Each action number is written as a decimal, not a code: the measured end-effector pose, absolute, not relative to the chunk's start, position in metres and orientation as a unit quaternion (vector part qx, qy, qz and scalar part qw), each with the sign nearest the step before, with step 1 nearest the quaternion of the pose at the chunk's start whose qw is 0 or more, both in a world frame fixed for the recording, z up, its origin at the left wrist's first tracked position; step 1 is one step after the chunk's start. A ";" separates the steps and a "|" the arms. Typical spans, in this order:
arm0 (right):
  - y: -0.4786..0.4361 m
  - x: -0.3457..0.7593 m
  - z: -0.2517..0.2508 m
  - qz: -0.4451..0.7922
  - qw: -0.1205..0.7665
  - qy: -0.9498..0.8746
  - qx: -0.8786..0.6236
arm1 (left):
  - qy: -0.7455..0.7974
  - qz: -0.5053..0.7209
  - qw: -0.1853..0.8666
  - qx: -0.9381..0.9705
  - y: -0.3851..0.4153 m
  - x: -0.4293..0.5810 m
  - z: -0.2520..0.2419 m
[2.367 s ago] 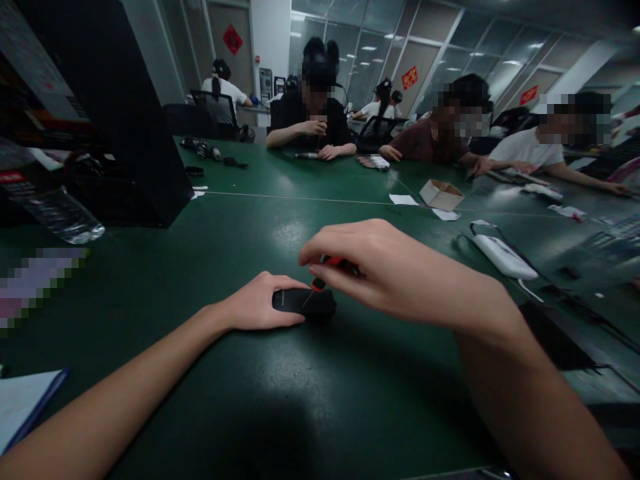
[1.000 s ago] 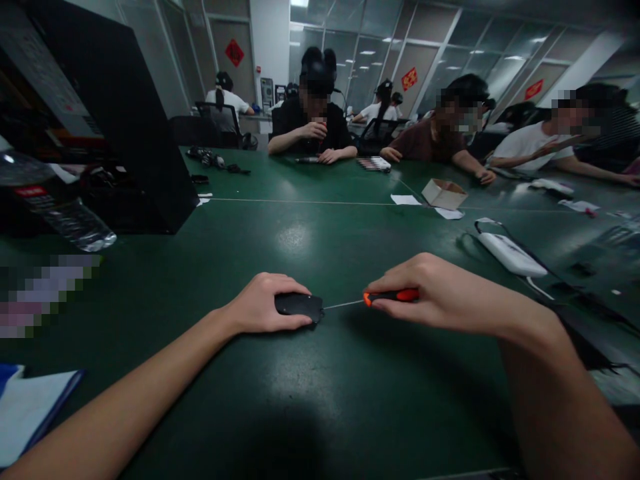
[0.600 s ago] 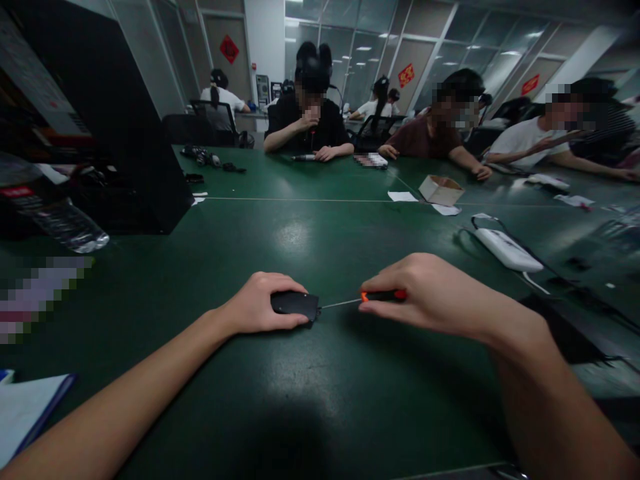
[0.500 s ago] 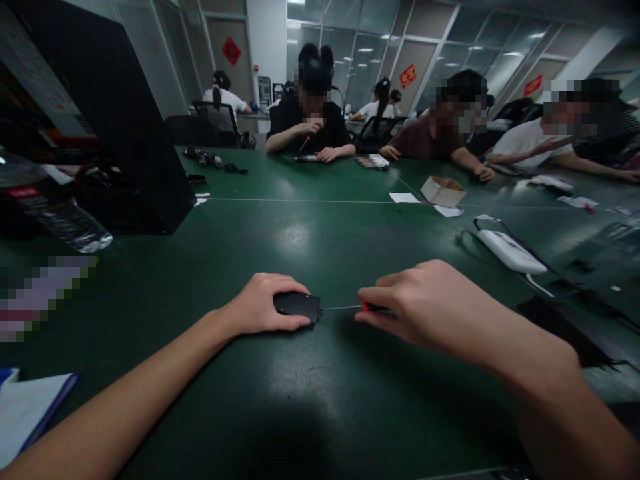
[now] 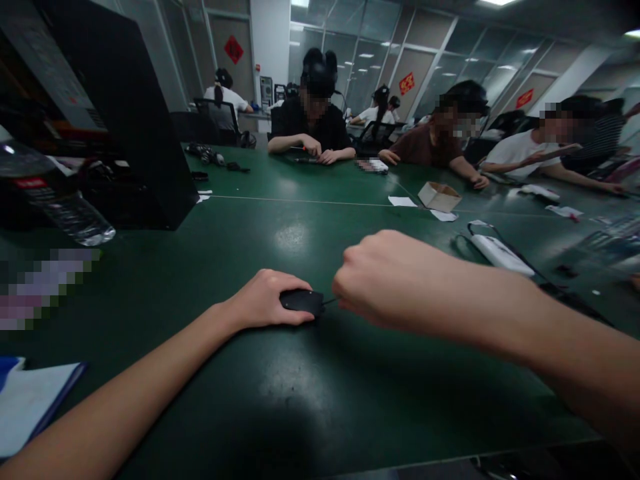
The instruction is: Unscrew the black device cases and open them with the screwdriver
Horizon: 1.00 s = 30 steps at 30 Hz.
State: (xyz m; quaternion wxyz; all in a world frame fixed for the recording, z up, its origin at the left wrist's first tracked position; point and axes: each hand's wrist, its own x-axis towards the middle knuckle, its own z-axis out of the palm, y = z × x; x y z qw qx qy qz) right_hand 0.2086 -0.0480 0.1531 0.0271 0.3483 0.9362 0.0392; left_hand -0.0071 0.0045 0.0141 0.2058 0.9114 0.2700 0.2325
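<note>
My left hand (image 5: pixel 267 298) lies on the green table, closed round a black, rounded thing like a computer mouse (image 5: pixel 303 303). Small bright dots show on its upper face. From its right end a thin dark shaft runs to my right hand (image 5: pixel 367 280). That hand is a fist with the knuckles turned up, wrapped round a screwdriver (image 5: pixel 331 301), of which only the shaft shows. Its handle is hidden inside the fingers. Whether the tip sits in the black thing or just touches it, I cannot tell.
A black computer case (image 5: pixel 135 120) and a plastic bottle (image 5: pixel 60 197) stand at left. A white power strip (image 5: pixel 500 255) lies at right, with a small cardboard box (image 5: pixel 440 197) behind it. People sit across the table (image 5: pixel 240 240), one (image 5: pixel 315 127) working with both hands.
My right hand has moved left, closer to the black thing, and rolled over so its knuckles face up. The red on the screwdriver's handle is now hidden. My left hand keeps its hold.
</note>
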 end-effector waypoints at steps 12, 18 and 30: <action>0.018 0.284 0.100 -0.377 0.054 0.837 0.393 | 0.271 0.247 0.198 0.909 0.004 -0.006 0.011; -0.034 0.298 0.065 0.023 -0.081 0.935 0.345 | 0.281 0.259 0.189 0.905 0.004 -0.005 0.007; 0.002 0.299 0.003 0.102 -0.124 0.934 0.318 | 0.294 0.275 0.159 0.901 0.002 -0.002 0.005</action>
